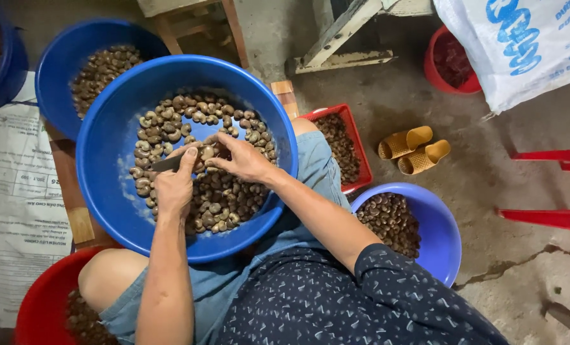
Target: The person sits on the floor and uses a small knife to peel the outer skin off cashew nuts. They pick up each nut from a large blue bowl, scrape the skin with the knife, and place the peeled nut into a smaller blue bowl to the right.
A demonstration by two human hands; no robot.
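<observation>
While left fingers [186, 160] grip a knife [168, 164], right fingers [218, 150] pinch a nut [207, 153] beside it.

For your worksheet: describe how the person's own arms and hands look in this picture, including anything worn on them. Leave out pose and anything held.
Both forearms are bare. The left hand and right hand wear no gloves, and no rings, watch or bracelets show. A short dark navy sleeve with a small pale scattered pattern covers the right upper arm. The left arm shows no sleeve in view.
</observation>
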